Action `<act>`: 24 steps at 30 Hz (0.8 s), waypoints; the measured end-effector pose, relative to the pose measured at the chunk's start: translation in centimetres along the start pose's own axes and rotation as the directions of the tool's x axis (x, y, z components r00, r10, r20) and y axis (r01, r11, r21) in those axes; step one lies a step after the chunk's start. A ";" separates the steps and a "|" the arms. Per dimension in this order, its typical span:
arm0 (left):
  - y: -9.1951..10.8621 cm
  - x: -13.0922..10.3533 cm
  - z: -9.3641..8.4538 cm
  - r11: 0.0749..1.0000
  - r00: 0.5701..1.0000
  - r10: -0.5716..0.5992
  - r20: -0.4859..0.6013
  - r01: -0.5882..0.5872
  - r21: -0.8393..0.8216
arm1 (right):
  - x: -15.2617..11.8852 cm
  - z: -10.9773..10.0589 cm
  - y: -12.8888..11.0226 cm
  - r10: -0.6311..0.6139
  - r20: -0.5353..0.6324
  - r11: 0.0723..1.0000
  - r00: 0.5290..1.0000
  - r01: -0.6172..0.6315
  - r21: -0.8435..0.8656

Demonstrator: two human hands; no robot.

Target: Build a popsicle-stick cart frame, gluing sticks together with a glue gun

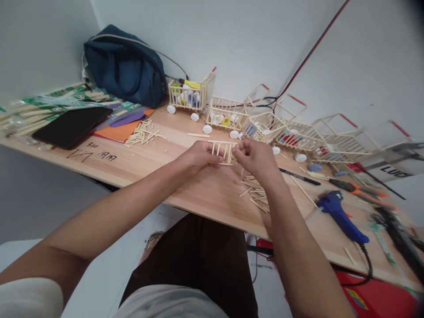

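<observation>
Between my hands, above the wooden tabletop (198,185), is a small ladder-like frame of wooden sticks (222,153). My left hand (202,154) grips its left end, fingers behind and thumb in front. At the right end, my right hand (253,154) is closed in a pinch; whether it holds a loose stick or the frame itself is hard to see. A pile of short cut sticks (258,194) lies just below my right hand. Behind my hands stand several miniature carts made of sticks, such as one with white wheels (228,115).
A blue glue gun (342,216), pliers (359,189) and a black pen (300,176) lie on the right. At left are a black tablet-like slab (73,127), another stick pile (144,134), orange sheet (115,132) and packaged chopsticks (43,108). A blue bag (124,66) leans against the wall.
</observation>
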State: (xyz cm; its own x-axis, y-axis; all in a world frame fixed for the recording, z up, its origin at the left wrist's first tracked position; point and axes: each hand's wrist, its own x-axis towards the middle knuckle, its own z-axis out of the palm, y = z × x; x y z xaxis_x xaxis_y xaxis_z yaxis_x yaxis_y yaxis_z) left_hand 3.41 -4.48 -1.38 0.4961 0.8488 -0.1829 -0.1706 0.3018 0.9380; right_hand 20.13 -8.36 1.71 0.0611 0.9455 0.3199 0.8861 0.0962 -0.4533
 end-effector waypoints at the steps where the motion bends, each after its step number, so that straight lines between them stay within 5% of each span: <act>1: 0.0 0.0 0.0 1.000 1.000 0.001 0.004 -0.001 -0.004 | 0.0 0.0 -0.1 0.003 0.003 1.000 1.000 -0.003 -0.003; 24: -0.2 0.1 -0.2 1.000 1.000 0.007 0.022 -0.007 -0.019 | -0.7 0.5 -0.5 0.025 -0.025 0.996 0.999 -0.027 -0.080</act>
State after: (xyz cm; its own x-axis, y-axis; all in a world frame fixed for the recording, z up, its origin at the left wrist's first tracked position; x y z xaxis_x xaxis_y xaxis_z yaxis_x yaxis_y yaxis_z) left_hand 3.32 -4.37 -1.67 0.5133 0.8413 -0.1698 -0.1900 0.3044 0.9334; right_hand 19.41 -8.88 1.28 0.0945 0.9395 0.3292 0.9179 0.0458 -0.3941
